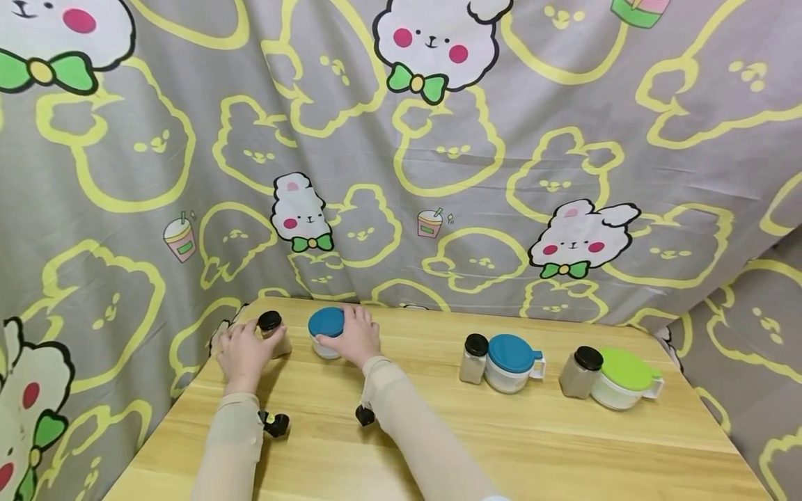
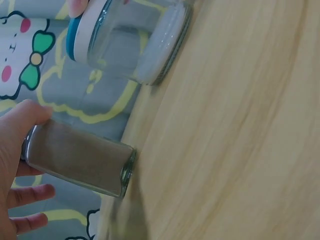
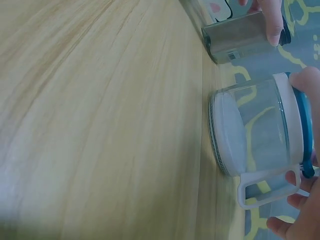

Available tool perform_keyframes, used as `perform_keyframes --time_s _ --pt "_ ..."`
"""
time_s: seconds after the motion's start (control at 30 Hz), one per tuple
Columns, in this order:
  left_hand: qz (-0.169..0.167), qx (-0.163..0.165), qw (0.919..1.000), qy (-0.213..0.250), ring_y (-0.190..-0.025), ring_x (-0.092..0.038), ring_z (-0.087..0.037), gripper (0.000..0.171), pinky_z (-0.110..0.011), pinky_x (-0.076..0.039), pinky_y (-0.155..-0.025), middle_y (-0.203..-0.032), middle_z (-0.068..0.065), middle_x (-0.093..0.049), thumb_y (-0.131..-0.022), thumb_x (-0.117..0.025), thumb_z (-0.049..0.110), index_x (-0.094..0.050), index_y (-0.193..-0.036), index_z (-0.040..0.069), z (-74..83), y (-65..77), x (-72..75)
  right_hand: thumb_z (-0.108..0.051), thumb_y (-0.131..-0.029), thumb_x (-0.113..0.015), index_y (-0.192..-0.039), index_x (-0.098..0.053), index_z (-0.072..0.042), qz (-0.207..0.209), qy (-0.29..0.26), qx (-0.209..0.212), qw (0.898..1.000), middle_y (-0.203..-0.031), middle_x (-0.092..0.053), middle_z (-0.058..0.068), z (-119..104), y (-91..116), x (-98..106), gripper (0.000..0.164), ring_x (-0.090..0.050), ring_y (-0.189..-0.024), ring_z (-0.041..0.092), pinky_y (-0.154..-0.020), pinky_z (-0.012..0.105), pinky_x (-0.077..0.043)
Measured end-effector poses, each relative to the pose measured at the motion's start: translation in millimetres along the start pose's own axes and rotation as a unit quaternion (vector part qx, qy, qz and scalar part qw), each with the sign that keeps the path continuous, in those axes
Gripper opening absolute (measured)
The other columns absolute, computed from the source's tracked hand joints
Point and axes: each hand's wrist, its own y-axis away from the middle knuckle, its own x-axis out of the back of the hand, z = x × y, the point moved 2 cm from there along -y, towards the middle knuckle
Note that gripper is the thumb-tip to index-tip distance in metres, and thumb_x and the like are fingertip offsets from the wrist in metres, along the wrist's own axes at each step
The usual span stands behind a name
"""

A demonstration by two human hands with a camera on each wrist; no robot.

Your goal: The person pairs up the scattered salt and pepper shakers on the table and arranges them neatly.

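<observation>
At the far left of the table, my left hand point(image 1: 243, 353) grips a square glass spice jar point(image 2: 80, 156) near its black lid point(image 1: 269, 320). Grey-brown powder fills this jar, and its base is on or very near the wood. Just right of it, my right hand point(image 1: 361, 337) holds a round glass seasoning jar point(image 3: 252, 127) by its blue lid point(image 1: 326, 322). This jar has a white handle point(image 3: 270, 189) and a layer of white contents at the bottom. It stands upright, a short gap from the spice jar.
To the right stand another black-lidded spice jar point(image 1: 473, 359) beside a blue-lidded jar point(image 1: 510, 362), then a third spice jar point(image 1: 580, 373) beside a green-lidded jar point(image 1: 624, 376). A patterned curtain point(image 1: 401, 160) hangs behind the wooden table point(image 1: 532, 445). Black wrist-camera parts point(image 1: 274, 424) show by the sleeves.
</observation>
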Motion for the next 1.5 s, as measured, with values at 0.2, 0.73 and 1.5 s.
perform_keyframes --time_s 0.2,0.73,1.5 --pt "0.011 -0.015 0.9998 0.004 -0.141 -0.017 -0.054 0.096 -0.073 -0.027 -0.099 -0.147 -0.027 -0.040 -0.080 -0.047 0.081 -0.047 -0.142 0.007 5.3 0.1 -2.4 -0.066 -0.078 -0.067 -0.145 -0.041 -0.025 0.009 -0.015 -0.003 1.000 -0.142 -0.047 0.005 6 4 4 0.083 -0.043 -0.131 0.024 -0.098 0.049 -0.043" --pt "-0.004 -0.039 0.9992 -0.005 -0.133 -0.029 -0.051 0.095 -0.071 -0.031 -0.096 -0.146 -0.026 -0.042 -0.081 -0.046 0.081 -0.046 -0.142 0.007 20.4 7.6 -7.7 -0.066 -0.077 -0.068 -0.145 -0.041 -0.026 0.012 -0.027 -0.012 1.000 -0.142 -0.048 0.006 19 11 9 0.084 -0.044 -0.129 0.025 -0.097 0.049 -0.043" --pt "-0.006 -0.066 0.9978 0.000 -0.130 -0.034 -0.049 0.092 -0.070 -0.034 -0.095 -0.145 -0.024 -0.045 -0.082 -0.050 0.078 -0.048 -0.142 0.008 34.0 12.1 -19.6 -0.064 -0.077 -0.069 -0.142 -0.044 -0.022 0.025 -0.047 -0.019 0.998 -0.141 -0.049 0.008 38 25 23 0.081 -0.045 -0.128 0.028 -0.095 0.051 -0.043"
